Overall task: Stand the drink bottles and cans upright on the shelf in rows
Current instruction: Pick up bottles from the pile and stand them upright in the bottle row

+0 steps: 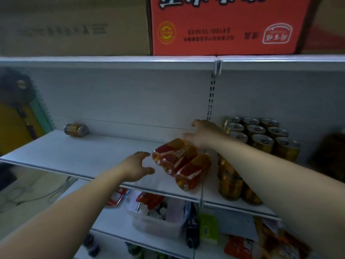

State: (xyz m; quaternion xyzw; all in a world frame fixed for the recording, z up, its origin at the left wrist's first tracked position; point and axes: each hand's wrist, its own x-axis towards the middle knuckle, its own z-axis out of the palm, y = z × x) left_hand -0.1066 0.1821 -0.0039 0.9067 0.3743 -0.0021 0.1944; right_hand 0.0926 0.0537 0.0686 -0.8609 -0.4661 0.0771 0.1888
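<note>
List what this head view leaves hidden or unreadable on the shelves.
Head view: gold cans at the front, partly hidden by the right forearm.
Head view: red carton print, cut off by the top edge.
Head view: lower-shelf goods, too dark and blurred to identify.

The right forearm (270, 165) crosses in front of the near gold cans (230, 186), hiding their tops. The orange carton (224, 40) overhead is cut off by the top edge. Print on the brown carton (65, 30) at far left and packets (149, 200) on the lower shelf (115, 223) are blurred.
</note>
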